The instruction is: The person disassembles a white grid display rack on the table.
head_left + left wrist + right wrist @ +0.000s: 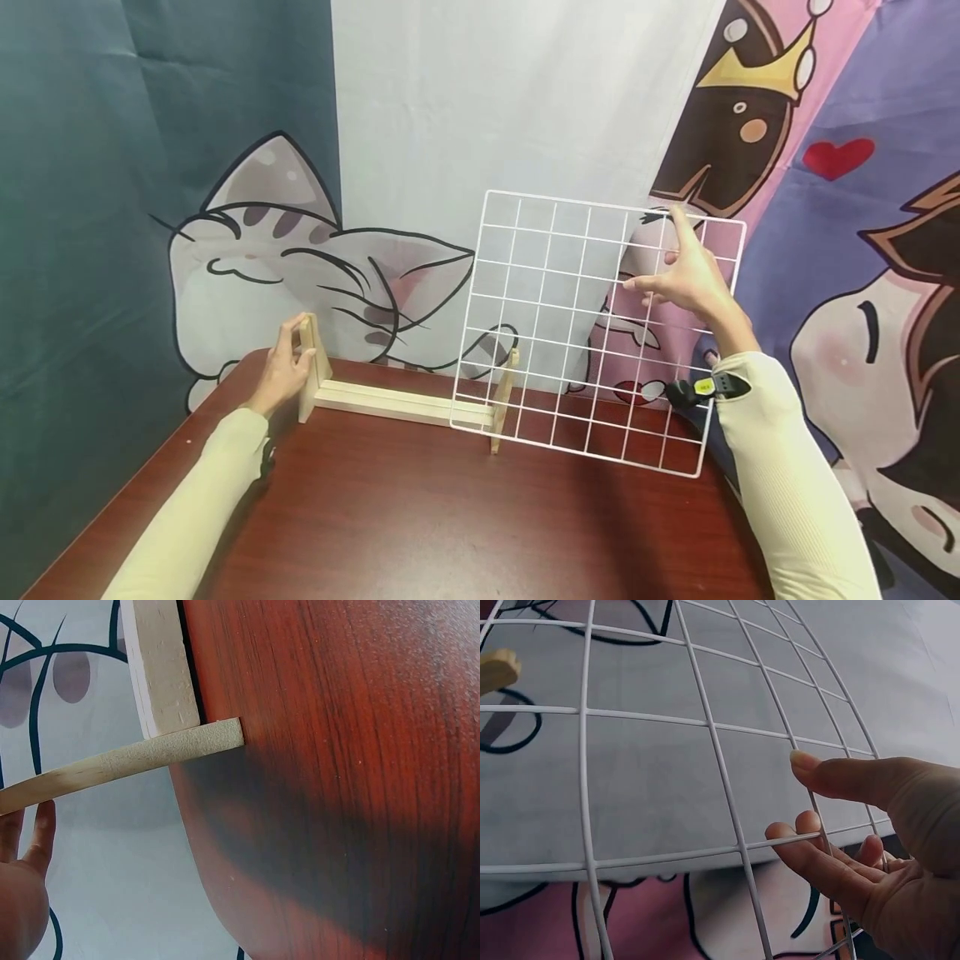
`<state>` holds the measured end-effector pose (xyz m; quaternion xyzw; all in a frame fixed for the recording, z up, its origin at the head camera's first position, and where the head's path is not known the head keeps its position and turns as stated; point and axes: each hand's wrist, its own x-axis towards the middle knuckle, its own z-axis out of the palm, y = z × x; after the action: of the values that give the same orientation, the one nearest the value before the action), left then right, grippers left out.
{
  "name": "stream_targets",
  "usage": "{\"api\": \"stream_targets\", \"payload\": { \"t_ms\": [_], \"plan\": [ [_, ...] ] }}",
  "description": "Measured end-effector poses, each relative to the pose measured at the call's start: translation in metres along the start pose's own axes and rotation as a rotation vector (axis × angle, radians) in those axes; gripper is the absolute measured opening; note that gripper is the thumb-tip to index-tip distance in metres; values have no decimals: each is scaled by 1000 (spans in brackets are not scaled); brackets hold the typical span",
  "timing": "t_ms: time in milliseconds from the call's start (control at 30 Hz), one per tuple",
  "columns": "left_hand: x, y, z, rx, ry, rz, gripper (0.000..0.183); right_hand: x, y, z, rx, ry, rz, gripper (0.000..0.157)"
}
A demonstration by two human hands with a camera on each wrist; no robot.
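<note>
A pale wooden stand (397,402) stands on the table, a long crossbar joining two upright end boards. My left hand (281,367) holds the left end board (309,367) near its top. In the left wrist view, fingertips (45,825) touch the edge of that board (142,756). A white wire grid (555,200) is held up tilted by my right hand (693,279). Fingers pass through its squares and curl around the wires, as the right wrist view shows, with the thumb (847,780) against a wire. The grid's lower left corner overlaps the right end board (506,392) in the head view.
The reddish-brown table (390,517) has a rounded back left corner. Close behind it hangs a printed cloth backdrop (480,100) with cartoon cats. Cartoon figures cover the cloth (832,275) at the right. A black strap device (690,390) sits on my right wrist.
</note>
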<state>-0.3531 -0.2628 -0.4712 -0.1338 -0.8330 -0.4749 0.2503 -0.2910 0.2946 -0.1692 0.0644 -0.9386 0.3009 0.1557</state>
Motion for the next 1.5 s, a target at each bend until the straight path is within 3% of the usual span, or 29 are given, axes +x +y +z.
{"api": "stream_targets", "payload": {
  "t_ms": [233, 533, 933, 1167, 1333, 1500],
  "plan": [
    [0, 1, -2, -1, -14, -6, 64, -13, 23, -2, -11, -44, 27, 132],
    [1, 1, -2, 9, -15, -27, 64, -31, 53, -6, -111, -55, 43, 134],
    [2, -1, -1, 1, -14, -18, 66, -51, 92, -2, 4, -139, 102, 133],
    [3, -2, -2, 0, -20, -15, 65, -61, 112, 3, -18, -177, 119, 132],
    [4, -2, -1, -6, -16, -8, 65, -66, 122, 11, 125, -202, 135, 132],
    [3, -1, 0, -16, -14, -16, 65, -69, 133, 21, 185, -238, 164, 131]
  ]
}}
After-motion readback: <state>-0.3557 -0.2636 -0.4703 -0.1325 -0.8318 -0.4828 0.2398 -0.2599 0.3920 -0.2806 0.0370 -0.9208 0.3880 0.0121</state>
